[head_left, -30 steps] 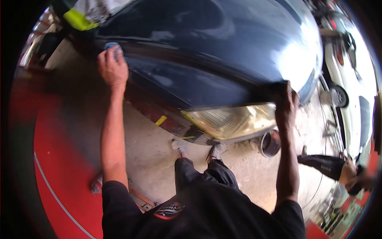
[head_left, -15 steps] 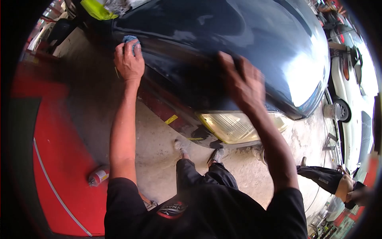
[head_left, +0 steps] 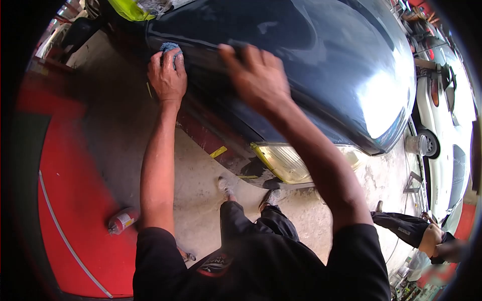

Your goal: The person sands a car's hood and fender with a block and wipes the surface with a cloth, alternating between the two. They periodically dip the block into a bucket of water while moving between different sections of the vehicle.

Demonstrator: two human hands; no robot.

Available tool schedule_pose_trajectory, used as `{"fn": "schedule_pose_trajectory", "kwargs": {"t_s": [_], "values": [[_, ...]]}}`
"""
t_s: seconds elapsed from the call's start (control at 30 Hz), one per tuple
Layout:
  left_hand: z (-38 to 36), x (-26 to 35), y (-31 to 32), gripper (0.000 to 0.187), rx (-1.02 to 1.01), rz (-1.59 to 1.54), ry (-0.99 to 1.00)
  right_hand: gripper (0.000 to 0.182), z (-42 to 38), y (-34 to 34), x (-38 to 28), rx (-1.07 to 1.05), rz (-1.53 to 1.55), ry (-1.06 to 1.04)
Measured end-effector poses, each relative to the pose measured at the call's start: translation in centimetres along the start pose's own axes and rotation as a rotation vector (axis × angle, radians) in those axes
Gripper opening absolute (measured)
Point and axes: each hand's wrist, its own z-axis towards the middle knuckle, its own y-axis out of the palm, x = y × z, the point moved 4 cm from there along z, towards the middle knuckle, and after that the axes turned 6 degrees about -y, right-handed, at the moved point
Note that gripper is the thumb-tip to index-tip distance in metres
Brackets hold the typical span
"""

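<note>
A dark blue car hood (head_left: 226, 22) stretches across the upper part of the head view. My left hand (head_left: 167, 78) is closed on a bunched blue cloth (head_left: 170, 47) at the hood's side edge. Over the hood, my right hand (head_left: 258, 75) is blurred by motion, with thumb and fingers apart and nothing visible in it. Whether its palm touches the paint cannot be made out. Below the right forearm lies the headlight (head_left: 283, 159), edged with yellow tape.
Yellow-green and clear sheeting (head_left: 128, 9) covers part of the car at top left. A red panel (head_left: 75, 236) and a bottle (head_left: 122, 221) are at lower left. To the right are a bucket (head_left: 416, 145), a white car (head_left: 424, 105) and another person (head_left: 409, 231).
My right hand has swept left across the hood, toward my left hand. The left hand keeps the cloth and sits almost in the same place on the edge.
</note>
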Motion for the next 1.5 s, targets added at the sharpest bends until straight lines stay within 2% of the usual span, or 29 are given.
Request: {"fn": "schedule_pose_trajectory", "kwargs": {"t_s": [0.03, 0.1, 0.17, 0.27, 0.33, 0.43, 0.5, 0.57, 0.67, 0.7, 0.77, 0.87, 0.93, 1.03, 1.07, 1.13, 1.17, 1.2, 1.27, 1.3, 1.33, 1.37, 1.47, 1.5], "values": [[0.0, 0.2, -0.1, 0.02, 0.003, 0.004, -0.007, 0.054, -3.2, -1.5, 2.4, -0.09, 0.052, 0.047], [0.0, 0.5, -0.3, 0.019, 0.011, 0.026, -0.044, 0.067, -9.9, -4.4, 6.7, -0.141, 0.093, 0.116], [0.1, 0.6, -0.3, 0.018, -0.012, 0.023, -0.083, 0.077, -16.4, -4.3, 10.0, -0.026, -0.086, 0.014], [0.1, 0.6, -0.2, 0.019, -0.037, 0.009, -0.106, 0.08, -11.6, -3.4, 8.5, -0.066, -0.011, -0.086], [0.0, 0.6, -0.3, 0.019, -0.05, 0.008, -0.109, 0.069, -4.3, -2.0, 5.3, -0.16, -0.038, -0.147], [0.0, 0.4, -0.3, 0.021, -0.014, -0.003, -0.058, 0.058, 3.2, -0.1, 1.5, 0.051, -0.046, -0.267], [-0.2, 0.6, -0.4, 0.028, -0.035, 0.004, -0.084, 0.058, 1.5, -1.1, 2.4, 0.014, -0.023, -0.294], [0.0, 0.7, -0.5, 0.032, 0.023, -0.005, -0.074, 0.06, -4.0, -2.9, 5.8, -0.133, 0.031, -0.23], [0.0, 0.7, -0.2, 0.036, -0.01, 0.027, -0.102, 0.065, -14.5, -5.4, 12.0, -0.1, -0.016, -0.235], [0.0, 0.6, -0.1, 0.037, -0.017, 0.042, -0.102, 0.066, -14.7, -6.3, 11.9, -0.092, -0.015, -0.23], [0.1, 0.4, 0.2, 0.037, -0.036, 0.018, -0.127, 0.067, -12.5, -4.9, 11.1, -0.092, -0.046, -0.265], [-0.2, 0.5, 0.0, 0.036, -0.029, -0.021, -0.154, 0.071, -1.9, -3.0, 6.1, -0.107, 0.043, -0.319], [-0.4, 0.3, 0.0, 0.036, -0.01, -0.016, -0.133, 0.066, 4.0, -0.3, 3.5, -0.016, 0.008, -0.362], [-0.4, 0.5, -0.3, 0.034, -0.016, -0.033, -0.141, 0.063, 4.5, -0.7, 2.4, 0.01, -0.044, -0.399], [-0.4, 0.4, -0.2, 0.033, 0.007, -0.045, -0.146, 0.072, 2.3, -2.0, 3.2, -0.116, -0.006, -0.348], [-0.3, 0.5, -0.1, 0.032, 0.033, -0.081, -0.183, 0.067, -4.2, -3.5, 6.5, -0.057, -0.035, -0.403], [-0.4, 0.5, 0.0, 0.03, 0.03, -0.075, -0.205, 0.071, -7.6, -3.7, 8.3, -0.131, -0.034, -0.349], [-0.4, 0.5, -0.1, 0.031, 0.02, -0.071, -0.217, 0.07, -8.8, -4.9, 8.2, -0.12, -0.02, -0.353], [-0.5, 0.4, -0.1, 0.032, 0.005, -0.076, -0.24, 0.069, -7.2, -3.8, 8.0, -0.129, -0.033, -0.362], [-0.5, 0.3, 0.0, 0.031, 0.031, -0.091, -0.238, 0.069, -5.3, -3.5, 7.1, -0.128, -0.041, -0.364], [-0.4, 0.3, -0.1, 0.031, 0.023, -0.102, -0.248, 0.068, -1.6, -2.9, 5.2, -0.035, -0.022, -0.397], [-0.5, 0.2, -0.1, 0.031, 0.011, -0.114, -0.257, 0.068, 2.3, -1.8, 3.5, -0.122, 0.012, -0.352], [-0.7, 0.2, 0.0, 0.044, 0.035, -0.079, -0.213, 0.069, 12.7, 2.1, -0.2, 0.034, 0.025, -0.414], [-0.6, 0.1, -0.1, 0.048, 0.039, -0.055, -0.204, 0.069, 12.9, 2.2, -0.8, 0.04, 0.016, -0.427]]}}
